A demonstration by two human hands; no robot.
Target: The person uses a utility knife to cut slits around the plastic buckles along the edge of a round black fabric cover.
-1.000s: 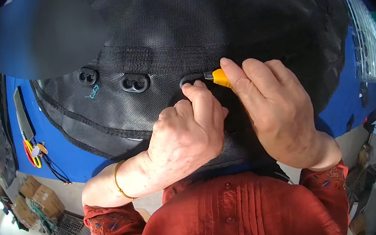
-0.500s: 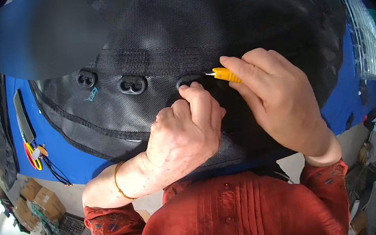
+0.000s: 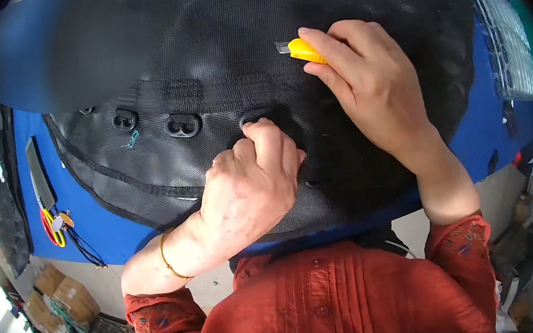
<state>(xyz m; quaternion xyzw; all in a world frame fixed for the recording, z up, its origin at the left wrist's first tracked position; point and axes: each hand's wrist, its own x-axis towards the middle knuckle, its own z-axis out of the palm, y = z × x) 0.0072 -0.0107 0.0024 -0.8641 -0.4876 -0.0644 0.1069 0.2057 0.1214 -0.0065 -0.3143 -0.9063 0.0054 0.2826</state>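
Black mesh fabric with a sewn strap lies spread before me. My left hand is closed, its fingertips pinching a black oval plastic fitting at the strap's lower edge; the fingers partly cover it. A yellow utility knife with its blade out is gripped in my right hand. The blade is above the fabric, up and right of that fitting and apart from it. To the left sit two similar fittings, a nearer one and a farther one, with a teal thread below.
On the blue table at the left lie scissors with red and yellow handles. A ribbed clear plastic sheet lies at the right edge. Cardboard boxes stand on the floor. A blurred oval hides the upper left.
My right hand has lifted the knife away from the fitting, up and slightly left. My left hand still holds the fitting and sits slightly farther left in view.
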